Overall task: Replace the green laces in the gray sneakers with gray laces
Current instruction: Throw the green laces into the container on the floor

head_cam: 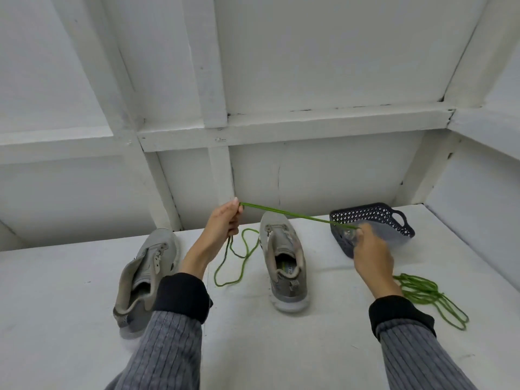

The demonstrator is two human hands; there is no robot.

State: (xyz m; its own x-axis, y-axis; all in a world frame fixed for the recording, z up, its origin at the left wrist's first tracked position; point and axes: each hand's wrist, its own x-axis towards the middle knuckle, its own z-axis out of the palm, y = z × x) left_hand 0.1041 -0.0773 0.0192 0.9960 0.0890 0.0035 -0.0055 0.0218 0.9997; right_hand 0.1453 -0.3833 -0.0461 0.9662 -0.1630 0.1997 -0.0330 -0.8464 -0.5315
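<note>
White tabletop (253,347) fills the lower half of the frame, backed by white panelled walls that rise to the top.

Nearest the camera, two ribbed gray sleeves with black cuffs come up from the bottom edge. At lower right, beside the right forearm, a bundled green lace (430,296) lies folded in loops on the table. At lower left the left sneaker (146,274) sits with its eyelets bare, and at centre the right sneaker (282,260) also shows no lace.

Further in, the left hand (222,223) pinches a second green lace (295,215) between thumb and fingertips at centre frame, while the right hand (371,251) grips the same lace at centre right. The span between them is taut and doubled, crossing above the right sneaker's toe; the slack hangs from the left hand and loops on the table between the shoes.

Beyond the right hand, a dark perforated basket (394,220) stands at the far right of the table; whether gray laces lie in it I cannot tell.

The step appears to be folding the removed lace into a bundle. To do it well, keep the strands even and lightly tensioned, bring the hands together to halve the length, and gather the trailing slack so it does not snag on the sneaker before setting it with the other bundle.
</note>
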